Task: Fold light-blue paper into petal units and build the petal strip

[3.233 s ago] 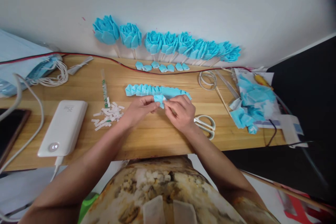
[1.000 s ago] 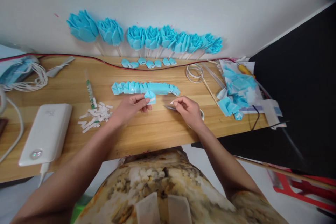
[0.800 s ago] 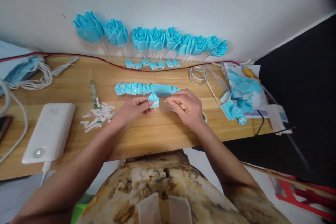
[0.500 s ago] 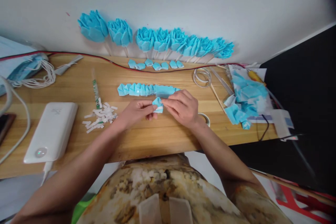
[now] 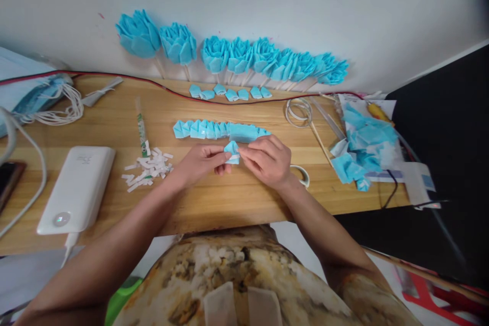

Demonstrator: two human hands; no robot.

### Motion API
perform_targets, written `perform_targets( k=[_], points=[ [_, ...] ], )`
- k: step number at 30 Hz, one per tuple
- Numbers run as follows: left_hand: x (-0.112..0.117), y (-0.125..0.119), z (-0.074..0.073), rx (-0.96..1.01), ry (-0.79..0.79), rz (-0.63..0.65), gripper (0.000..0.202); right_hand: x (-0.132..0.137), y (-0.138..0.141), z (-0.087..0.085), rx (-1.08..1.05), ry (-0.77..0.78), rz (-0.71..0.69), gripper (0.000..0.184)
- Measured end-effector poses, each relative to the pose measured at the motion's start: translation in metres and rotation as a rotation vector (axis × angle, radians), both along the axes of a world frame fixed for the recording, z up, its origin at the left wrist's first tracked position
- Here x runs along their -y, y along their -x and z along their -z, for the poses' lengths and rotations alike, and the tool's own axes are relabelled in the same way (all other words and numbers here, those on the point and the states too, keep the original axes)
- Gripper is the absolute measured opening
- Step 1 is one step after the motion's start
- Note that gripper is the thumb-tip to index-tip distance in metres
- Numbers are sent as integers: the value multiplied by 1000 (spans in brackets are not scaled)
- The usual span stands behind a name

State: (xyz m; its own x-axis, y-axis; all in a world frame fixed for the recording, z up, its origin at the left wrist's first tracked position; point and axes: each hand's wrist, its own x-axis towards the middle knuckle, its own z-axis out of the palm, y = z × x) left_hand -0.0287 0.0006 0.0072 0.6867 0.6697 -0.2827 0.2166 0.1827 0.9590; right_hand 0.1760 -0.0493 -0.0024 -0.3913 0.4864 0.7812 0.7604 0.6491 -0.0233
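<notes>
Between the fingertips of my left hand (image 5: 204,160) is a small folded blue petal (image 5: 232,152) with a white strip across its lower part. My right hand (image 5: 267,159) pinches at the petal's right edge; its fingertips are partly hidden. Just beyond both hands lies a row of overlapping folded blue petals (image 5: 200,129), with a flat blue strip (image 5: 244,132) at its right part. A roll of clear tape (image 5: 301,175) rests partly behind my right wrist.
Blue paper roses (image 5: 137,34) on sticks lean along the wall. Several folded pieces (image 5: 231,94) lie below them, near a red-black cable (image 5: 164,90). White paper scraps (image 5: 151,168) and a white power bank (image 5: 76,188) are left; rings (image 5: 298,113) and a blue paper pile (image 5: 367,135) right.
The whole view has shifted slightly. Both hands keep almost the same pose around the folded petal, with the right fingers still at its right edge.
</notes>
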Motion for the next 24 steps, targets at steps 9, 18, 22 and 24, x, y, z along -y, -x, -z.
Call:
perform_targets(
  k=[9,18,22,24],
  points=[
    [0,0,-2,-24,2,2,31,-1,2,1,17,-12,16,22],
    [1,-1,1,0,17,-30,29,0,2,3,23,54,10,19],
    [0,-2,3,1,-2,-61,30,0,1,5,9,97,-7,20],
    [0,-1,3,-10,-25,-70,31,0,1,5,6,107,-11,20]
  ],
)
